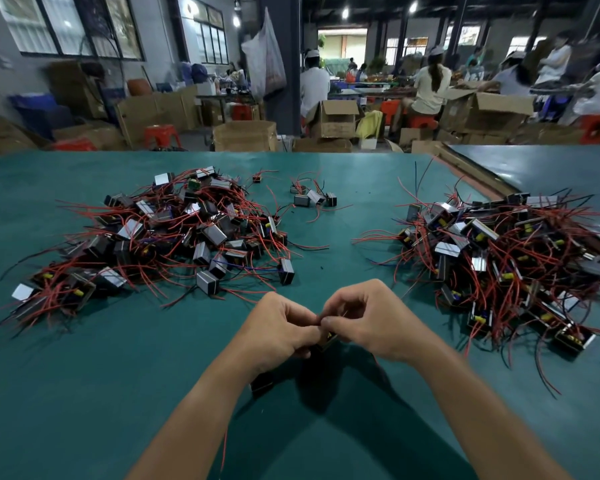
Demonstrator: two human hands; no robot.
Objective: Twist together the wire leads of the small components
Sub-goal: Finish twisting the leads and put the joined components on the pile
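Both hands pinched on one component's leads, twist judged under way

Left hand [281, 327] and right hand [371, 323] meet fingertip to fingertip, fingers curled tight on the wire leads [321, 318]. The small component [328, 339] hangs just below the pinch at 6 o'clock, largely hidden. The leads appear to run toward 12, both hands equally near. Piles [174, 237] [499, 258] lie at 10 and 2 o'clock

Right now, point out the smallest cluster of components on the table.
The far-centre cluster: only a handful of pieces, lying apart between the big left pile and right pile.
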